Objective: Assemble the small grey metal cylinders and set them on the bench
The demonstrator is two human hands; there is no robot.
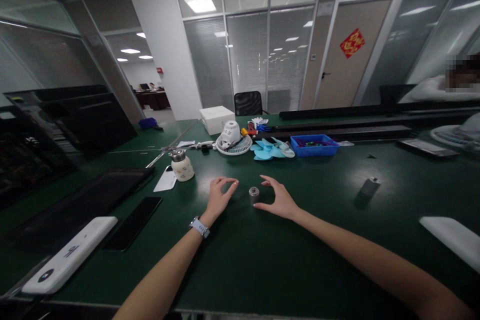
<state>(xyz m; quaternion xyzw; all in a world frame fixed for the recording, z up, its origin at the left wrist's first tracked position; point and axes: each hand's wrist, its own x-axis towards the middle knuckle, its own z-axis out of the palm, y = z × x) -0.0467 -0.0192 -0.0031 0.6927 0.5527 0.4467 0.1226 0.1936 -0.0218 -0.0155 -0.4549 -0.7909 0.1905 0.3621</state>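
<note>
Our empty left hand [218, 197] and loose right hand [281, 201], perhaps touching it, flank the metal cylinder [254, 194]: likely heavy; grip its sides.

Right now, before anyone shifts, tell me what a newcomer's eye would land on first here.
Probably the small metal cylinder standing on the green table, between the left hand and the curved, open right hand. Farther back, the light-blue fan blades stand out just left of the blue tray. Behind it all, right of centre, the red-and-gold diamond decoration catches the eye on the door.
</note>
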